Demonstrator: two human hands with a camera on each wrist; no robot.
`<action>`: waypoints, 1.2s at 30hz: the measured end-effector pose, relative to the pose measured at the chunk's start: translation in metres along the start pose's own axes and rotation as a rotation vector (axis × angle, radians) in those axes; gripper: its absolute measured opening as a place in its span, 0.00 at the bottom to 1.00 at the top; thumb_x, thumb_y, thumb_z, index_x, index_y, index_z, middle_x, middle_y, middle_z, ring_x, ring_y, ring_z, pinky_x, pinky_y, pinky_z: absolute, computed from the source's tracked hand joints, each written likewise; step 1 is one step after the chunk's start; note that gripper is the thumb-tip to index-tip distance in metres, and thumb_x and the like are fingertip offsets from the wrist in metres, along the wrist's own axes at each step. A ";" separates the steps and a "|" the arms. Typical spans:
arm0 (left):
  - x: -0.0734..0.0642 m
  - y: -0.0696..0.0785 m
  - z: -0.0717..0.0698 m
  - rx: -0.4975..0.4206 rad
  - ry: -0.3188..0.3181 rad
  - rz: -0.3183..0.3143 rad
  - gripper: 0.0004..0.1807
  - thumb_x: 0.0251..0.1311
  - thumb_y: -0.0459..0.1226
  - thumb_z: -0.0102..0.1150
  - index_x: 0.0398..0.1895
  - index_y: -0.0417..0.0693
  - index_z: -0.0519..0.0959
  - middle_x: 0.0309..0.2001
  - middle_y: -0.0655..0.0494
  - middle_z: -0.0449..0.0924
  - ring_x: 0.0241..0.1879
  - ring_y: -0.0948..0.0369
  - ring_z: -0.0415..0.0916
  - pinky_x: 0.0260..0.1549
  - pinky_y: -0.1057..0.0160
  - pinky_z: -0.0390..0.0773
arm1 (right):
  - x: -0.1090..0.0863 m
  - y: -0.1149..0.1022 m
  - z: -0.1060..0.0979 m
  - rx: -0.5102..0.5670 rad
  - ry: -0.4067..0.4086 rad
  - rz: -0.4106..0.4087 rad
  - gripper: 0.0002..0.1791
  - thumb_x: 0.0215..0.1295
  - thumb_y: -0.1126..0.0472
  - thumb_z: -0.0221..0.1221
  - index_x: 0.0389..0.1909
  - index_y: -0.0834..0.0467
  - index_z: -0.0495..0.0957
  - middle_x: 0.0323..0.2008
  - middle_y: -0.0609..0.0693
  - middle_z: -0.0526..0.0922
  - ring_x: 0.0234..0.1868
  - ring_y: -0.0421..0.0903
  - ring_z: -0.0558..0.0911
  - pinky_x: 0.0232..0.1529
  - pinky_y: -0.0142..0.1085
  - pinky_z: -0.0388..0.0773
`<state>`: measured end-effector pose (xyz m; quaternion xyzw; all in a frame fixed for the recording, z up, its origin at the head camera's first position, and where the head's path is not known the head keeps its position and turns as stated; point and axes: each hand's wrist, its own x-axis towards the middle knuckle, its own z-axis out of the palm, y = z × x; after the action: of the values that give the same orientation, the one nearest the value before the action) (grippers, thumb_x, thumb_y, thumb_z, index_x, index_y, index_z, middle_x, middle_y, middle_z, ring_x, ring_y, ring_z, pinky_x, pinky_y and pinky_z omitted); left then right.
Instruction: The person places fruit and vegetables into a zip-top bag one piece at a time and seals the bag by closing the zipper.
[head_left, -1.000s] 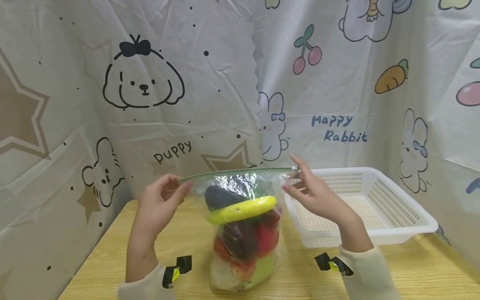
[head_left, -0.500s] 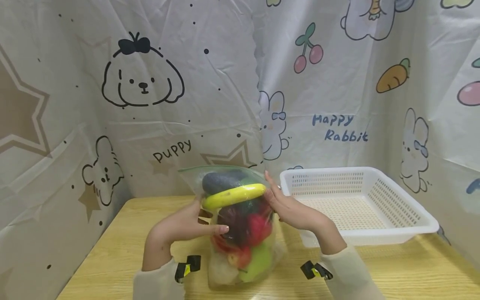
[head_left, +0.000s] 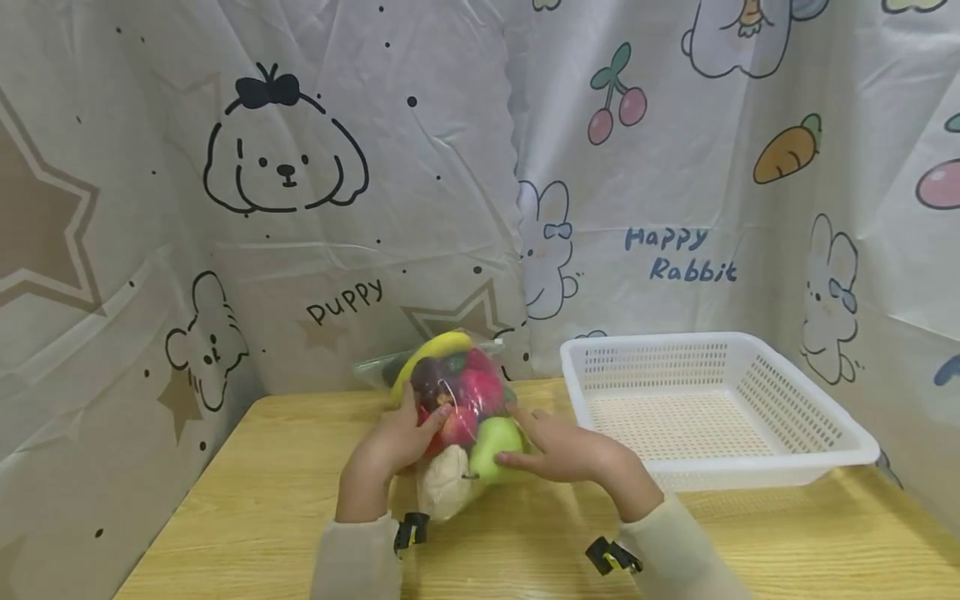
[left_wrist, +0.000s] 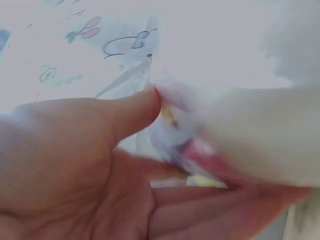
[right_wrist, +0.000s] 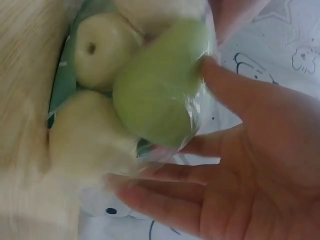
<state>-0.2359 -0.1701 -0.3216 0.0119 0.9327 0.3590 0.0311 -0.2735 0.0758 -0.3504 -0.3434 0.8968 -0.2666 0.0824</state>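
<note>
A clear zip bag (head_left: 501,403) packed with fruit leans back over the table, its green-edged mouth toward the curtain. Through the plastic show a yellow banana (head_left: 425,357), red fruit (head_left: 480,392), a green pear (right_wrist: 155,90) and pale round fruit (right_wrist: 105,50). My left hand (head_left: 390,446) holds the bag's left side, thumb on the front and fingers beneath, as the left wrist view shows with blur. On the opposite side my right hand (head_left: 566,446) grips the bag low, its thumb against the pear and its fingers behind the plastic.
A white perforated plastic basket (head_left: 712,460) stands on the right of the wooden table (head_left: 262,492). Printed curtains (head_left: 450,167) enclose the back and both sides.
My hands have left the bag's zip edge and moved down to its sides. The bag has tipped backward, bringing its lower end up and toward me; the banana now lies steeper.
</note>
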 end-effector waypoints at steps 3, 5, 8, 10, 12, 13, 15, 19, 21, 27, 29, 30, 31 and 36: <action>0.000 0.000 0.003 0.056 -0.033 -0.013 0.44 0.77 0.51 0.46 0.80 0.31 0.42 0.63 0.26 0.70 0.34 0.50 0.81 0.30 0.57 0.80 | -0.007 -0.006 -0.001 -0.066 -0.033 0.035 0.42 0.71 0.42 0.58 0.72 0.68 0.62 0.58 0.68 0.77 0.59 0.61 0.78 0.61 0.55 0.75; -0.001 0.000 0.003 0.038 -0.059 -0.005 0.44 0.76 0.51 0.49 0.80 0.33 0.45 0.64 0.27 0.69 0.33 0.50 0.80 0.28 0.58 0.79 | -0.011 -0.009 -0.004 -0.024 -0.072 0.066 0.40 0.70 0.44 0.61 0.70 0.68 0.64 0.49 0.64 0.81 0.48 0.58 0.84 0.53 0.50 0.81; -0.003 -0.003 0.001 -0.023 -0.099 0.008 0.45 0.73 0.50 0.54 0.80 0.36 0.48 0.67 0.27 0.66 0.40 0.49 0.79 0.29 0.57 0.81 | -0.019 -0.015 -0.010 0.020 -0.137 0.093 0.36 0.68 0.48 0.64 0.67 0.66 0.66 0.36 0.56 0.83 0.29 0.52 0.86 0.37 0.42 0.83; -0.004 -0.005 -0.001 -0.066 -0.130 0.026 0.44 0.72 0.50 0.56 0.80 0.37 0.49 0.68 0.28 0.65 0.43 0.47 0.78 0.32 0.54 0.83 | -0.024 -0.018 -0.014 0.033 -0.171 0.094 0.33 0.66 0.50 0.67 0.63 0.64 0.69 0.28 0.50 0.79 0.18 0.47 0.81 0.27 0.37 0.79; -0.005 -0.007 -0.002 -0.108 -0.157 0.051 0.43 0.71 0.48 0.58 0.79 0.37 0.51 0.68 0.29 0.65 0.47 0.47 0.77 0.33 0.50 0.84 | -0.029 -0.022 -0.016 -0.020 -0.179 0.060 0.30 0.63 0.51 0.69 0.59 0.64 0.73 0.27 0.47 0.78 0.18 0.42 0.78 0.25 0.34 0.76; -0.006 -0.008 -0.003 -0.127 -0.170 0.063 0.42 0.71 0.47 0.58 0.78 0.37 0.52 0.68 0.30 0.65 0.48 0.47 0.77 0.33 0.49 0.85 | -0.032 -0.024 -0.017 -0.044 -0.181 0.039 0.29 0.61 0.51 0.70 0.57 0.64 0.75 0.26 0.46 0.77 0.19 0.40 0.77 0.25 0.33 0.76; -0.008 -0.009 -0.003 -0.146 -0.194 0.089 0.39 0.71 0.45 0.59 0.75 0.34 0.54 0.65 0.32 0.68 0.48 0.47 0.77 0.32 0.47 0.85 | -0.037 -0.028 -0.018 -0.072 -0.182 0.011 0.28 0.58 0.51 0.72 0.52 0.65 0.77 0.26 0.46 0.77 0.21 0.38 0.75 0.26 0.32 0.75; -0.013 -0.009 0.001 -0.150 -0.244 0.116 0.35 0.71 0.45 0.59 0.67 0.29 0.58 0.50 0.38 0.73 0.43 0.51 0.78 0.30 0.51 0.85 | -0.046 -0.035 -0.019 -0.110 -0.166 -0.027 0.24 0.55 0.51 0.73 0.43 0.63 0.79 0.25 0.45 0.74 0.22 0.37 0.71 0.25 0.31 0.73; -0.016 -0.009 0.003 -0.161 -0.275 0.137 0.33 0.72 0.44 0.58 0.64 0.27 0.58 0.44 0.40 0.72 0.37 0.53 0.76 0.29 0.53 0.84 | -0.051 -0.037 -0.021 -0.128 -0.159 -0.030 0.22 0.54 0.50 0.74 0.38 0.61 0.79 0.23 0.43 0.72 0.22 0.36 0.69 0.24 0.31 0.71; -0.021 -0.008 0.010 -0.154 -0.331 0.237 0.37 0.74 0.45 0.54 0.70 0.27 0.53 0.42 0.41 0.74 0.28 0.56 0.73 0.25 0.58 0.79 | -0.064 -0.038 -0.022 -0.172 -0.146 -0.059 0.21 0.53 0.48 0.74 0.35 0.60 0.81 0.21 0.42 0.72 0.22 0.35 0.68 0.23 0.29 0.70; -0.022 -0.007 0.013 -0.101 -0.279 0.267 0.38 0.74 0.45 0.54 0.73 0.27 0.53 0.45 0.37 0.77 0.32 0.52 0.77 0.32 0.52 0.81 | -0.067 -0.038 -0.022 -0.176 -0.133 -0.066 0.21 0.55 0.47 0.72 0.38 0.61 0.82 0.22 0.43 0.75 0.23 0.36 0.70 0.25 0.30 0.72; -0.023 -0.006 0.016 -0.059 -0.230 0.280 0.39 0.74 0.46 0.54 0.74 0.28 0.53 0.47 0.35 0.78 0.36 0.49 0.80 0.36 0.48 0.82 | -0.068 -0.038 -0.023 -0.175 -0.120 -0.063 0.22 0.57 0.47 0.71 0.40 0.62 0.82 0.25 0.45 0.78 0.25 0.38 0.73 0.27 0.31 0.74; -0.026 -0.005 0.019 -0.007 -0.174 0.279 0.39 0.74 0.47 0.54 0.74 0.28 0.55 0.49 0.33 0.79 0.40 0.46 0.81 0.39 0.45 0.82 | -0.069 -0.038 -0.025 -0.174 -0.099 -0.068 0.23 0.59 0.48 0.70 0.43 0.63 0.82 0.29 0.48 0.81 0.27 0.40 0.77 0.29 0.33 0.77; -0.040 0.008 0.037 0.293 0.162 0.280 0.39 0.72 0.53 0.54 0.73 0.31 0.64 0.62 0.31 0.75 0.60 0.37 0.75 0.51 0.35 0.79 | -0.070 -0.037 -0.030 -0.170 0.093 -0.117 0.31 0.70 0.49 0.63 0.67 0.64 0.71 0.50 0.60 0.84 0.48 0.56 0.84 0.49 0.49 0.83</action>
<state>-0.1939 -0.1406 -0.3416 0.1168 0.9636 0.2204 -0.0960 -0.2092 0.1115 -0.3079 -0.3882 0.8975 -0.2093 -0.0043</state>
